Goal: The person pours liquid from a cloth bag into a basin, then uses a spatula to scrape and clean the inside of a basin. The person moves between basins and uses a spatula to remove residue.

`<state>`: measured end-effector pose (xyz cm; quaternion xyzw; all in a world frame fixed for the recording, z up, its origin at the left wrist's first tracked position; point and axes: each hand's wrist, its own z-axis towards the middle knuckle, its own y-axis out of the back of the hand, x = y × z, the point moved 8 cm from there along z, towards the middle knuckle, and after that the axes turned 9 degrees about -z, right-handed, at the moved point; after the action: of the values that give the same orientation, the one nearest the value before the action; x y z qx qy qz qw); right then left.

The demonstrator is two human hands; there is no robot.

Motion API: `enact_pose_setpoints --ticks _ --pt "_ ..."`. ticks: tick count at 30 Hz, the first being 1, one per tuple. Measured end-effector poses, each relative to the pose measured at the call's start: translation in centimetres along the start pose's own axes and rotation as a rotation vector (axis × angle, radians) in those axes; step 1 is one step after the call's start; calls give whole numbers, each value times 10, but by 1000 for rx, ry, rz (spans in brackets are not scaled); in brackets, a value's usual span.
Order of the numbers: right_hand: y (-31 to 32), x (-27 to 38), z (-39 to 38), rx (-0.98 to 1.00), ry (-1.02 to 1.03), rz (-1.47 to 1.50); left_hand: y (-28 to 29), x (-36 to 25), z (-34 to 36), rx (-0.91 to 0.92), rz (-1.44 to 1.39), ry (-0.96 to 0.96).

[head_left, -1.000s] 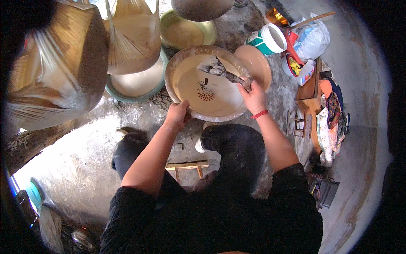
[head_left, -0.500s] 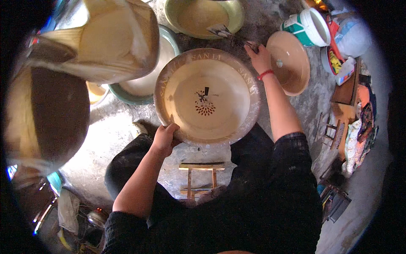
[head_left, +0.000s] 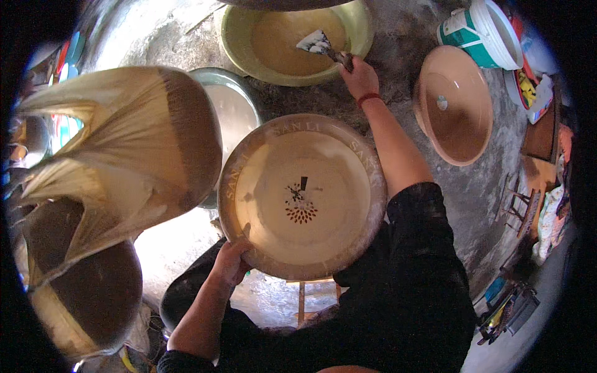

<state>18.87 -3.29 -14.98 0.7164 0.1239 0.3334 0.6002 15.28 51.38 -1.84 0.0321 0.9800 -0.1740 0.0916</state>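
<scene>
A wide beige basin point(head_left: 336, 224) with a dark printed pattern on its bottom is tilted toward me in front of my lap. My left hand point(head_left: 231, 262) grips its lower left rim, thumb on the inside. My right hand point(head_left: 360, 78) reaches past the basin's far side, fingers wrapped round the dark handle of a scraper point(head_left: 315, 43). White residue covers the scraper's flat blade, which is over the near right part of a pale green basin point(head_left: 298, 79). That basin holds a tan, cloudy liquid; whether the blade touches it I cannot tell.
Two bulging cloth bags point(head_left: 149, 130) hang at left, partly over a grey-green tub point(head_left: 239, 93) of whitish liquid. A pinkish-brown basin point(head_left: 457, 105) stands at right beside a white and green bucket point(head_left: 482, 34). Far right are a small wooden stool point(head_left: 519, 202) and piled cloths.
The scraper in my right hand has moved left, over the green basin. The held basin sits lower in view, still in my left hand. The view has shifted, bringing the bags lower.
</scene>
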Motion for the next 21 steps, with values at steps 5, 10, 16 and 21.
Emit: enact_pose_setpoints --ticks 5,10,16,21 --pt "-3 30 39 -26 29 -116 15 -4 -2 -185 199 46" --pt "-17 44 74 80 -78 -126 4 -7 -8 -96 323 -15" --pt "-60 64 78 149 -98 11 4 -5 -9 -169 119 35" --pt "-68 58 88 32 -106 44 12 -3 -5 -105 152 -5"
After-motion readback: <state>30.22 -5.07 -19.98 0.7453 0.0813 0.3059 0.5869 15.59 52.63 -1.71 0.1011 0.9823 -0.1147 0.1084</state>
